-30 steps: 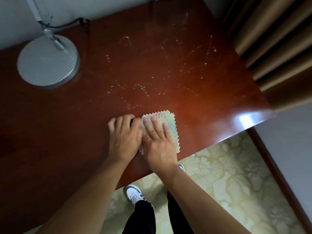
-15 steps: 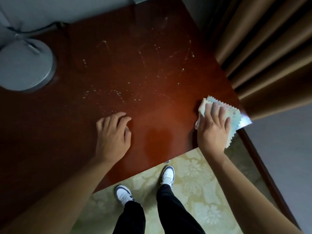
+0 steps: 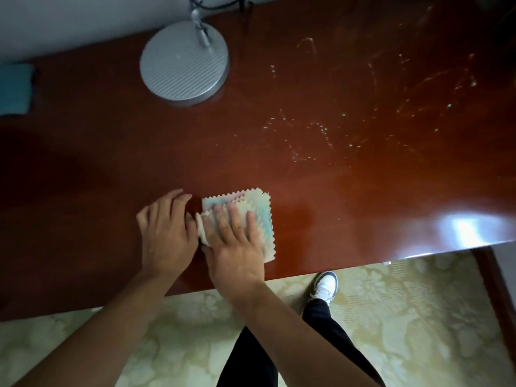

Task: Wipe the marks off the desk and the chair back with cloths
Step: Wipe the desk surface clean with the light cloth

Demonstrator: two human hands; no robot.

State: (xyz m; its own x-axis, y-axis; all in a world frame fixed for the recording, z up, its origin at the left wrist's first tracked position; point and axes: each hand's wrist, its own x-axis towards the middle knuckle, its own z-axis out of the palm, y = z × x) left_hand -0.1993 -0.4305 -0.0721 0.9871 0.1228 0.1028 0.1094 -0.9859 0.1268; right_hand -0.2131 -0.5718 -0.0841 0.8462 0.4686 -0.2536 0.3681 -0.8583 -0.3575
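Head view: cloth (image 3: 252, 216) back near bench (image 3: 97, 169) front edge, mid-span, vs half a second ago out at the right corner. Right hand (image 3: 237, 241) flat on cloth, fingers straight, pressing. Left hand (image 3: 164, 230) just beside, relaxed and open, fingertips at cloth's folded left edge; holding nothing clearly. Marks (image 3: 321, 135) untouched further back right, so sweep likely covers front strip only; desk far from done. Lamp base (image 3: 184, 61) behind. Blue cloth (image 3: 15, 89) far left. No containers visible.
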